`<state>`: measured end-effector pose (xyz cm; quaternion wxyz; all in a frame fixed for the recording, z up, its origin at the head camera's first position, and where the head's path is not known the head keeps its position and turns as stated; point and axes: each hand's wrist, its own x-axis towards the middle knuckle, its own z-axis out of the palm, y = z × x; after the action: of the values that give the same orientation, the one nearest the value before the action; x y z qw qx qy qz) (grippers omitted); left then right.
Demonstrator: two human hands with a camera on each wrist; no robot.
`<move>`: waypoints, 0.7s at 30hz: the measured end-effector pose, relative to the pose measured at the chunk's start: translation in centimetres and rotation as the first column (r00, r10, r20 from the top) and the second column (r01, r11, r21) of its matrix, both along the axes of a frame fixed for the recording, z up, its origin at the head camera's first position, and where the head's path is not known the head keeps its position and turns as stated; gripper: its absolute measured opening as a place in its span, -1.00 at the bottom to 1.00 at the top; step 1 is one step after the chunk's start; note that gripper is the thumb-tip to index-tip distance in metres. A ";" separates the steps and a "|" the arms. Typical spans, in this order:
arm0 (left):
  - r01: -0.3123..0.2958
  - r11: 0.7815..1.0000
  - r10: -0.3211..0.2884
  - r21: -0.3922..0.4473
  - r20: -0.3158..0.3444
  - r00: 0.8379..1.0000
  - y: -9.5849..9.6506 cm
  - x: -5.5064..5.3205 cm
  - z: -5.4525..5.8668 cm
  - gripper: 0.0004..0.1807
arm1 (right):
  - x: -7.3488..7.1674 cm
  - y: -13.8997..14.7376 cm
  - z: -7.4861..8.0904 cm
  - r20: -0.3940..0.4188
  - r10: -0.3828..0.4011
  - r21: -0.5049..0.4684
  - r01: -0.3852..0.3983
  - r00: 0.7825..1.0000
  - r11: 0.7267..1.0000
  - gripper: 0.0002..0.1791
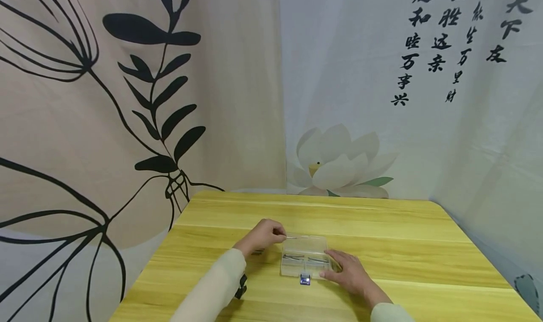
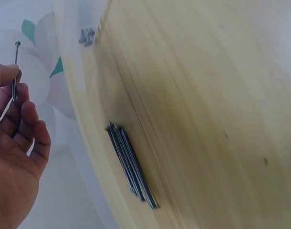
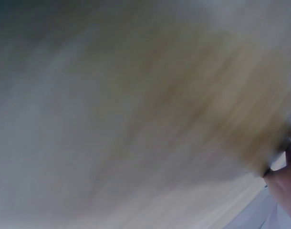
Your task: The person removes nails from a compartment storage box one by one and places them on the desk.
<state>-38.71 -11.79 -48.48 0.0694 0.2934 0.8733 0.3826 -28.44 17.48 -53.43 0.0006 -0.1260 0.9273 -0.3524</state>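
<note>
My left hand (image 1: 264,233) pinches a thin metal nail (image 2: 16,55) between thumb and fingertips, its head pointing up in the left wrist view. In the head view this hand is at the back left corner of a clear plastic box (image 1: 308,243). The box lies with its lid raised toward the back, and long nails (image 1: 293,257) are in its compartments. My right hand (image 1: 349,271) holds the box's right side, thumb at the front corner and fingers farther back. Motion blur covers most of the right wrist view.
A bundle of several nails (image 2: 131,164) lies on the wooden table (image 1: 382,227), left of the box. A small blue label (image 1: 305,279) shows at the box's front edge. A black object (image 1: 241,286) is beside the left sleeve. Behind the table hangs a printed curtain (image 1: 237,100).
</note>
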 end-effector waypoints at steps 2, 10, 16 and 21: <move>0.003 1.000 -0.003 0.021 0.001 1.000 -0.6 -0.1 -0.1 -0.86 | 0.0 0.0 0.0 -0.003 0.001 0.000 -0.001 1.000 1.000 -0.23; -0.026 0.997 0.024 0.066 0.028 0.999 -3.1 0.0 -0.1 -0.89 | -0.1 0.1 0.0 -0.013 0.008 -0.001 -0.008 1.000 1.000 -0.23; -0.050 0.996 0.048 0.076 0.035 0.998 -5.2 0.2 0.1 -0.89 | -0.2 0.1 -0.2 -0.018 0.016 0.003 -0.016 1.000 1.000 -0.23; -0.070 0.995 0.068 0.070 0.031 0.997 -6.8 0.2 -0.2 -0.86 | -0.3 0.2 -0.3 -0.025 0.016 0.002 -0.016 1.000 1.000 -0.22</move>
<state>-38.49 -18.58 -48.71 0.0578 0.2598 0.8677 0.4198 -28.71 17.66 -53.69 -0.0078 -0.1379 0.9265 -0.3501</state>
